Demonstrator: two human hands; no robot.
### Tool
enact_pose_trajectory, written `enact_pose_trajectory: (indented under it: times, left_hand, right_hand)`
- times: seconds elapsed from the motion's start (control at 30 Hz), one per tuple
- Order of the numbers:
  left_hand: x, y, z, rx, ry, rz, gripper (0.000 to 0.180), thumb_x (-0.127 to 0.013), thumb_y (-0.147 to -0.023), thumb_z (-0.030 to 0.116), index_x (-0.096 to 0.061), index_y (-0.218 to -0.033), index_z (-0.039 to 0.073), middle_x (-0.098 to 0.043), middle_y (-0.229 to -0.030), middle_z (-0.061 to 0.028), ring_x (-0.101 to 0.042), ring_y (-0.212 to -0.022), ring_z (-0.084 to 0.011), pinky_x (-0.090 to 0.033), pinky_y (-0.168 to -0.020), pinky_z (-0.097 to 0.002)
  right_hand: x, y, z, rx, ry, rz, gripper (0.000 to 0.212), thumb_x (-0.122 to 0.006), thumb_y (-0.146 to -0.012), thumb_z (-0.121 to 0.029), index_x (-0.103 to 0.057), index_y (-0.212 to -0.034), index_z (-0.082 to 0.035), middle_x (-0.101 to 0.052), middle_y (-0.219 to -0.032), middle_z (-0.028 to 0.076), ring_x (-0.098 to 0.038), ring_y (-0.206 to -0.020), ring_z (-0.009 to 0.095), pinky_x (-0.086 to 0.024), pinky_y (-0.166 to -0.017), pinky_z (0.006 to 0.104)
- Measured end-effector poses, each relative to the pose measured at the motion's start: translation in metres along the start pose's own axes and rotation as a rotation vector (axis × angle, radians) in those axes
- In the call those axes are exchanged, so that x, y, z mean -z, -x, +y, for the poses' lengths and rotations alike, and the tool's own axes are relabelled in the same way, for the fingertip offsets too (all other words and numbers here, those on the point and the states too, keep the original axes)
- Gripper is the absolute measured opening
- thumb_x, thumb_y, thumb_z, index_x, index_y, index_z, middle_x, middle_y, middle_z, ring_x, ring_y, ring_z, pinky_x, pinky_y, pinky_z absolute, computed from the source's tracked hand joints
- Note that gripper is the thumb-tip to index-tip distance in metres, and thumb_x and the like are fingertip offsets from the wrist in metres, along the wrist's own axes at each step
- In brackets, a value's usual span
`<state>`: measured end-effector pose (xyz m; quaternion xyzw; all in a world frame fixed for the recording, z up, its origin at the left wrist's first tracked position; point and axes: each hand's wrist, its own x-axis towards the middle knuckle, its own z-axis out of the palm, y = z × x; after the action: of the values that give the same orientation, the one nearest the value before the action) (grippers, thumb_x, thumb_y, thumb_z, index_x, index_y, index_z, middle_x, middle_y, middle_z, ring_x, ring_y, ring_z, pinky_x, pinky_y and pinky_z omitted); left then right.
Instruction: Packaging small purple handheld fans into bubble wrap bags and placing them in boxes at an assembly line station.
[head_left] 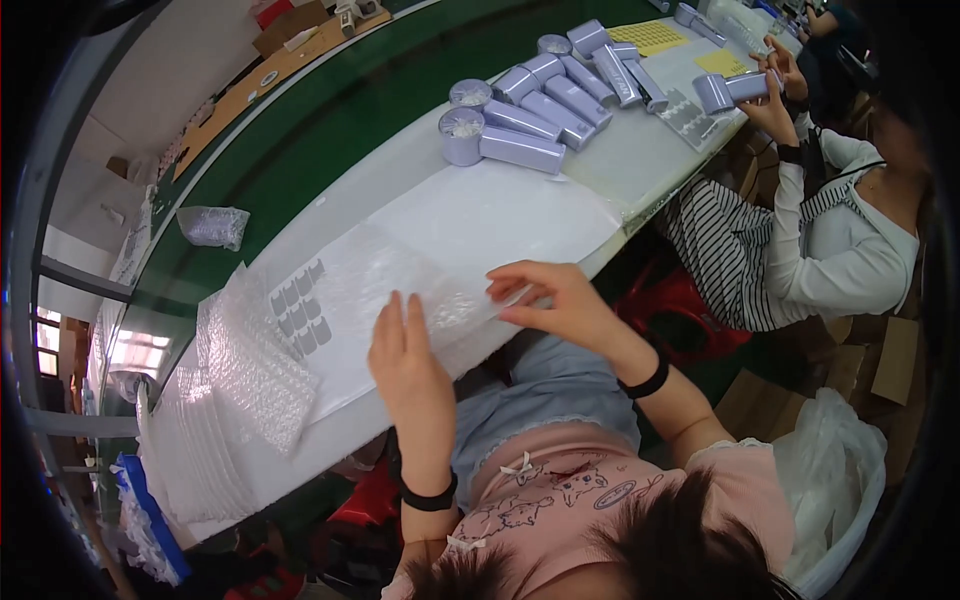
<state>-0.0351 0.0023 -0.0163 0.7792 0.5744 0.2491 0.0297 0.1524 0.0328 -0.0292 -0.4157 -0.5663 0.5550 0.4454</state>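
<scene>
A clear bubble-wrap sheet or bag (440,300) lies on the white worktable in front of me. My left hand (408,365) rests on or just over its near left part, with fingers stretched forward. Beside its right end is my right hand (560,305), fingers bent and the thumb apart from them. I cannot tell whether its fingertips touch the plastic; nothing shows gripped in either hand. Under and beside the clear plastic lies a sheet with grey rounded stickers (300,308). Left of that is a pile of bubble-wrap bags (255,365).
Several lavender devices with round heads (525,150) lie at the table's far end. A wrapped lavender item (213,228) sits on the green surface. At right, a co-worker's hands (775,105) hold another lavender device (735,90). A translucent plastic bag (835,470) is by my right side.
</scene>
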Motion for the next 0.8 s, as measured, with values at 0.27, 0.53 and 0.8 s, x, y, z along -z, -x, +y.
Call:
enact_pose_trajectory:
  times: [0.27, 0.53, 0.8]
  left_hand:
    - [-0.007, 0.000, 0.010, 0.145, 0.062, -0.045, 0.036, -0.047, -0.070, -0.010, -0.047, -0.106, -0.008, -0.051, -0.093, -0.0215, -0.050, -0.086, -0.0371, -0.042, -0.076, -0.0427]
    - [0.001, -0.007, 0.018, 0.172, 0.119, -0.126, 0.018, -0.052, -0.073, -0.006, -0.050, -0.091, -0.007, -0.049, -0.090, -0.0211, -0.049, -0.079, -0.0357, -0.042, -0.071, -0.0421]
    - [-0.018, -0.004, 0.006, 0.149, 0.273, 0.023, 0.004, -0.054, -0.076, -0.004, -0.051, -0.079, -0.004, -0.052, -0.085, -0.0179, -0.052, -0.074, -0.0342, -0.043, -0.066, -0.0387]
  right_hand:
    - [0.075, -0.097, -0.038, 0.549, 1.163, 0.166, 0.039, -0.065, -0.072, -0.010, -0.055, -0.109, 0.000, -0.059, -0.103, 0.011, -0.056, -0.097, 0.025, -0.049, -0.075, 0.0332]
    - [0.051, -0.156, -0.005, 0.278, 1.805, 0.077, 0.053, -0.063, -0.067, -0.006, -0.043, -0.114, 0.005, -0.056, -0.099, 0.017, -0.054, -0.090, 0.034, -0.049, -0.072, 0.0384]
    - [0.059, -0.112, -0.040, 0.406, 1.491, 0.072, 0.058, -0.063, -0.062, -0.007, -0.044, -0.117, -0.002, -0.057, -0.096, 0.016, -0.058, -0.081, 0.031, -0.049, -0.070, 0.0364]
